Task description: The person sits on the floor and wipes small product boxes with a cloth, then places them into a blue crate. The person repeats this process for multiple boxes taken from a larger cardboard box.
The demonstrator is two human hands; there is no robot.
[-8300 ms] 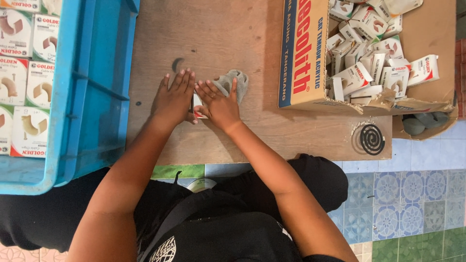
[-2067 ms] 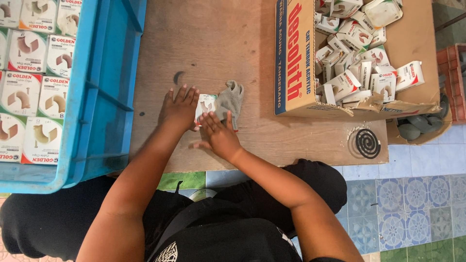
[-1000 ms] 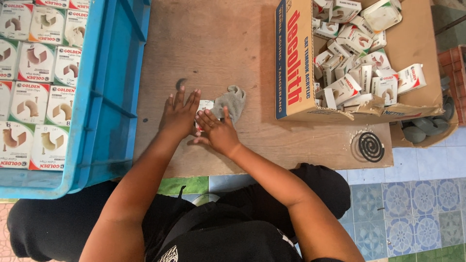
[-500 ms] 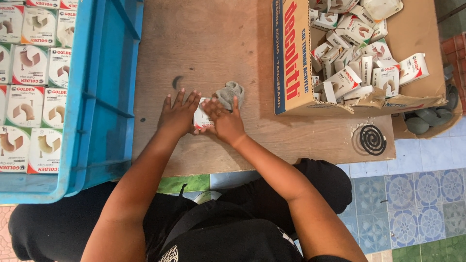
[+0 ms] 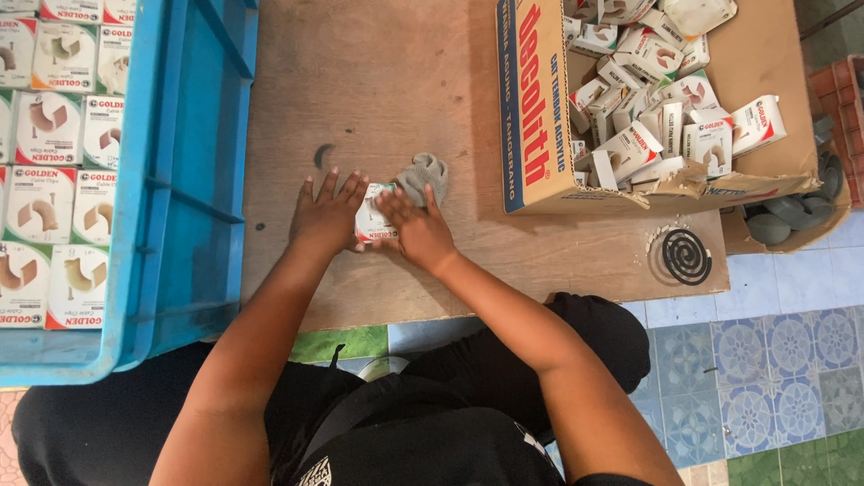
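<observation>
Pressing a small white box (image 5: 372,219) flat on the board (image 5: 378,99) between them, the left hand (image 5: 326,214) and right hand (image 5: 412,227) grasped it with spread fingers, so uneven pressure could probably have crushed it against the grey clips (image 5: 423,175).

Matt wooden table (image 5: 387,81); glossy blue plastic crate (image 5: 184,180); cardboard box (image 5: 531,117).

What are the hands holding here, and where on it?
A small white box lies pressed on the wooden table. The left hand covers its left edge, the right hand its right side and top.
</observation>
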